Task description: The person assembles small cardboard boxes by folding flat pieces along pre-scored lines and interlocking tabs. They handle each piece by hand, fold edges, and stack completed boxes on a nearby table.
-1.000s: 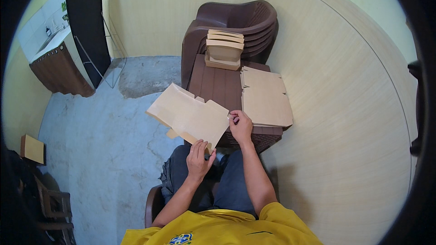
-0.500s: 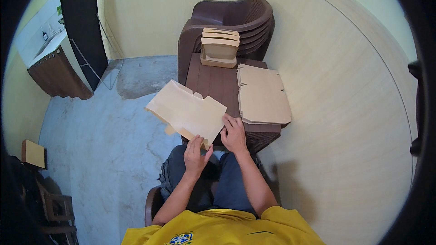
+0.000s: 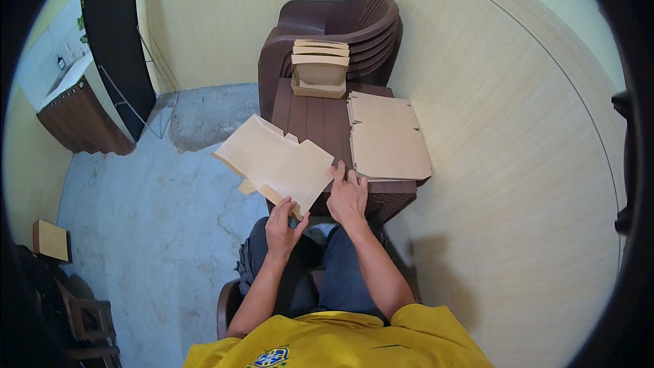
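A flat, die-cut brown cardboard box blank (image 3: 276, 157) lies tilted in front of me, across the table's near left corner and out over the floor. My left hand (image 3: 283, 228) is closed on its near edge, thumb and fingers at a narrow folded flap (image 3: 298, 212). At the blank's right corner is my right hand (image 3: 348, 196), fingertips bent against the edge; its thumb is partly hidden. Just to the right, a stack of similar flat blanks (image 3: 390, 140) rests on the table.
The brown plastic table (image 3: 310, 119) carries several nested folded cardboard trays (image 3: 320, 71) at its far end. Behind it stand stacked brown chairs (image 3: 371, 10). A wood-patterned wall (image 3: 504, 163) closes the right side. A small box (image 3: 52, 238) sits at far left.
The view has shifted slightly, so the whole scene sits a little further left and up. Both hands stay at the cardboard blank; its position under them is nearly the same.
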Motion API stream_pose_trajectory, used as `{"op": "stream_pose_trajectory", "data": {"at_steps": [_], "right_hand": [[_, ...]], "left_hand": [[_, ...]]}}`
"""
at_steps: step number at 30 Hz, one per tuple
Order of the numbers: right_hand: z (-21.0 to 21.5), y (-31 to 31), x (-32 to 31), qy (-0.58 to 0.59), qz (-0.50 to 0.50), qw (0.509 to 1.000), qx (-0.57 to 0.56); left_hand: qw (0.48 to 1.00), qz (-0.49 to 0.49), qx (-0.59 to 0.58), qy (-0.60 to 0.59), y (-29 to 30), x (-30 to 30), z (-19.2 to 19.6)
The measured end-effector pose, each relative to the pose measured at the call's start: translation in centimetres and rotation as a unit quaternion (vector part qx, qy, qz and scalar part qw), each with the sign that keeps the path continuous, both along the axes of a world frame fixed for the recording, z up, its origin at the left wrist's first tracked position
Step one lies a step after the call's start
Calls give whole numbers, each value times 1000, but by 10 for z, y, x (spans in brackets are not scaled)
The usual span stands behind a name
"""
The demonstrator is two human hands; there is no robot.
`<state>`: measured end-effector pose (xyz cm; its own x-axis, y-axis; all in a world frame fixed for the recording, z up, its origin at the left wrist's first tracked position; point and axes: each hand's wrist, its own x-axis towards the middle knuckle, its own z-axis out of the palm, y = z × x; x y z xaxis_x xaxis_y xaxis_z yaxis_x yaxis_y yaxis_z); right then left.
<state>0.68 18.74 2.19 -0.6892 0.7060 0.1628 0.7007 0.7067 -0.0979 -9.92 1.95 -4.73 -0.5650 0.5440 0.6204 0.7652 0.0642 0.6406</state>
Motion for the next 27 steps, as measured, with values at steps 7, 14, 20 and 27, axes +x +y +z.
{"op": "stream_pose_trajectory", "data": {"at_steps": [7,14,20,27], "right_hand": [[-13,26,19,49,-8,998,-39],[-13,2,26,204,-5,975,-88],[-14,-11,13,31,19,999,31],[-20,21,15,292,-27,956,24]], "left_hand": [[997,-66,-12,-25,-5,-23,14],[981,-151,-105,-61,-4,-82,28],[979,-151,-93,-97,0,-85,27],[981,-94,-169,12,-2,-89,49]]}}
